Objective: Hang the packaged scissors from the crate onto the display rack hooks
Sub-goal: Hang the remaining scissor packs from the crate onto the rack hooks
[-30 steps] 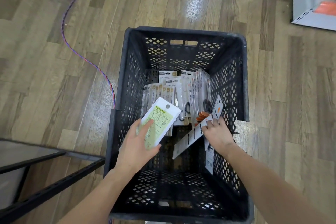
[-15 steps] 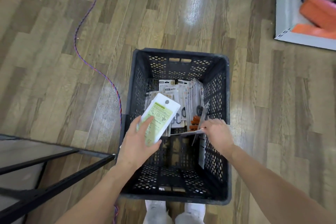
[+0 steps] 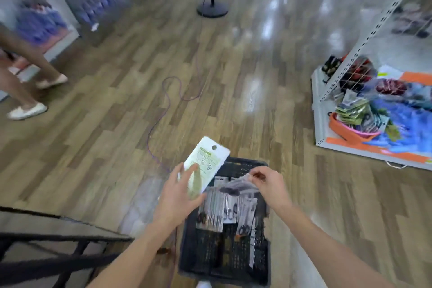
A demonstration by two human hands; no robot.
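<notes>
The crate [image 3: 224,257] sits on the floor [image 3: 117,124] before the person, with packs [image 3: 224,210] standing inside it. The left hand [image 3: 177,196] holds a card [image 3: 205,163] above the crate's left far corner; the right hand [image 3: 268,184] pinches a pack [image 3: 236,184] over its far side. A cable [image 3: 163,110] runs across the floor beyond the crate. A rack [image 3: 374,100] stands to the right, a frame [image 3: 58,252] to the near left, a post [image 3: 212,7] far behind.
</notes>
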